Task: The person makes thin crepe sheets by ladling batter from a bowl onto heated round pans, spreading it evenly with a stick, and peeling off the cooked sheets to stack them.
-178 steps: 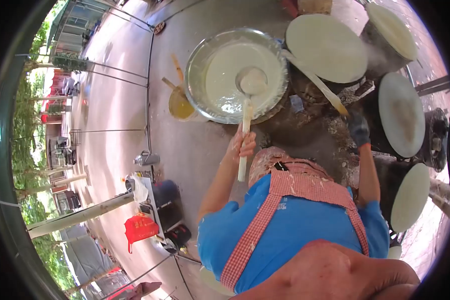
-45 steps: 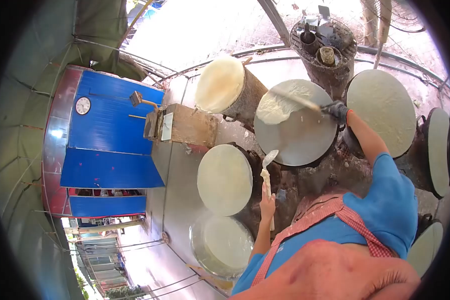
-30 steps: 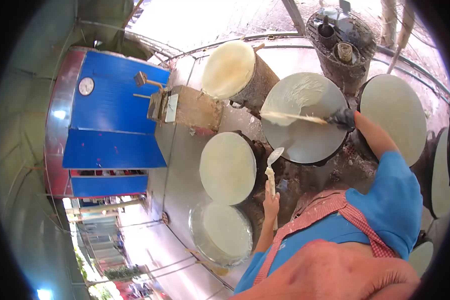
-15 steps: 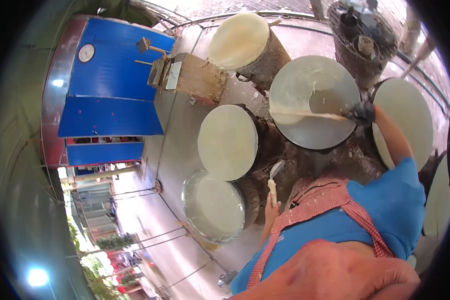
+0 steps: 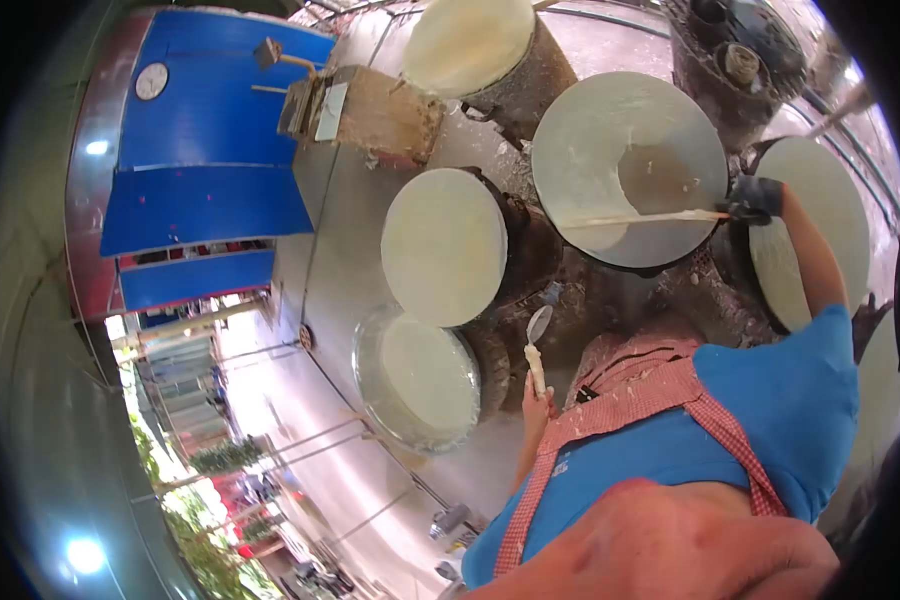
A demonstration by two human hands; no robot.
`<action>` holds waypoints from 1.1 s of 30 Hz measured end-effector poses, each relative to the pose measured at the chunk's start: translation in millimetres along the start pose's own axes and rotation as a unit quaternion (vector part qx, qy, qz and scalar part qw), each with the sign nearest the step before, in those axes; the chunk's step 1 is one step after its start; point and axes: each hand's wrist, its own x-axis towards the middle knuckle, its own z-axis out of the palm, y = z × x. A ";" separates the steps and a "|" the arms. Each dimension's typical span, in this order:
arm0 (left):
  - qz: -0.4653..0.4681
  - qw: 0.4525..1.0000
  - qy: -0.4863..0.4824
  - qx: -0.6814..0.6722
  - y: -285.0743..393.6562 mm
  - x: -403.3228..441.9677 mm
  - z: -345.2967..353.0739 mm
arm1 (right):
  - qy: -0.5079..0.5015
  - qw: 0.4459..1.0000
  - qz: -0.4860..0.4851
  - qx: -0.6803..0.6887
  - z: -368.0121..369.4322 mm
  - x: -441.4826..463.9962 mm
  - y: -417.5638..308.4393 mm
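My right hand [image 5: 755, 200], in a dark glove, is closed round the end of a long, thin wooden stick [image 5: 650, 218]. The stick lies across the near part of a round griddle [image 5: 580, 150]; pale batter covers much of its surface, with a darker bare patch right of the middle. Lower down, my left hand [image 5: 539, 404] is wrapped round the pale, coated handle of a ladle [image 5: 539, 324]. The ladle's bowl points away from me, between the griddle and a basin of pale liquid [image 5: 475, 385] on the left.
More round, pale-topped cooking surfaces surround me: one on the left [image 5: 443, 247], one at the far left [image 5: 468, 45], one on the right [image 5: 810, 230]. A dark drum stove [image 5: 735, 75] stands at the back right. A worn box [image 5: 390, 115] sits beyond the left griddle.
The stick has moved across the griddle toward its near edge with my right hand. My left hand has turned the ladle, so its bowl shows more. The whole view has shifted a little.
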 end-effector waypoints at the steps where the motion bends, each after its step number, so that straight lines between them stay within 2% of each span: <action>1: -0.014 1.000 -0.004 -0.010 0.3 -2.6 -0.1 | -0.010 1.000 -0.006 -0.003 -12.9 9.3 -7.3; 3: -0.022 1.000 -0.001 -0.020 -6.6 -12.1 -1.8 | 0.035 0.967 0.197 0.160 -35.0 28.8 -49.8; 4: -0.023 1.000 -0.004 -0.017 -6.4 -16.5 -1.4 | 0.125 0.992 0.031 -0.002 -36.3 54.3 -49.6; 5: -0.020 1.000 0.008 -0.004 -3.5 -20.5 -1.1 | 0.206 0.955 -0.135 -0.167 -37.5 79.0 -40.2; 6: -0.016 1.000 0.018 0.009 -2.3 -21.9 -0.4 | 0.210 0.954 -0.130 -0.171 -39.3 82.8 -37.3; 8: -0.008 1.000 -0.009 0.012 -6.0 -20.1 -8.2 | 0.042 0.995 0.009 -0.092 -34.8 85.3 -34.0; 10: -0.004 0.999 -0.034 0.012 -10.9 -24.5 -30.3 | -0.130 0.981 0.145 -0.001 -22.2 80.4 -48.5; 12: 0.037 0.998 -0.040 0.028 -21.8 -14.9 -39.1 | -0.050 0.971 0.094 -0.214 -13.6 5.4 -65.4; 13: 0.025 0.997 -0.044 0.062 -11.0 -21.4 -43.5 | -0.121 0.919 0.371 0.051 -30.6 -25.9 -143.2; 17: -0.029 0.991 -0.132 0.025 -11.1 -5.3 -79.0 | 0.049 0.908 0.403 0.102 63.6 -155.7 -226.9; 18: -0.020 0.989 -0.131 0.066 -11.9 -1.0 -87.5 | 0.110 0.894 0.409 0.145 97.4 -163.1 -240.2; 20: 0.021 0.976 -0.153 0.150 -20.2 13.1 -103.5 | 0.256 0.842 0.405 0.249 192.6 -143.4 -242.0; 23: -0.051 0.981 -0.178 0.064 -9.6 3.1 -119.6 | 0.446 0.754 0.325 0.356 310.0 -52.6 -211.6; 24: -0.058 0.981 -0.175 0.063 -6.5 -1.9 -125.2 | 0.493 0.738 0.290 0.359 338.8 -9.7 -198.2; 25: -0.053 0.975 -0.206 0.057 -5.5 -2.7 -130.3 | 0.499 0.738 0.284 0.355 335.5 6.1 -207.5; 26: -0.046 0.976 -0.206 0.061 -7.0 -3.4 -132.5 | 0.515 0.791 0.289 0.161 331.2 40.8 -221.2; 27: -0.062 0.973 -0.220 0.015 -4.8 -3.5 -133.9 | 0.515 0.808 0.285 -0.033 327.2 77.2 -237.8; 28: -0.083 0.969 -0.233 -0.023 -2.8 -4.8 -144.7 | 0.497 0.791 0.281 -0.220 333.7 97.9 -257.8; 29: -0.069 0.961 -0.267 -0.004 -3.4 -0.9 -154.5 | 0.431 0.801 0.375 -0.179 318.0 84.8 -282.6; 30: -0.058 0.950 -0.302 -0.053 -4.1 -5.6 -161.1 | 0.362 0.799 0.460 -0.140 298.0 64.4 -298.3; 31: -0.084 0.940 -0.318 -0.093 -1.7 -10.8 -164.9 | 0.376 0.791 0.462 -0.138 297.5 48.6 -284.8; 32: -0.116 0.928 -0.330 -0.132 0.6 -16.2 -172.4 | 0.490 0.748 0.426 0.136 300.1 28.7 -265.1; 33: -0.112 0.926 -0.337 -0.127 1.5 -17.1 -177.6 | 0.560 0.642 0.347 0.392 293.6 19.9 -263.7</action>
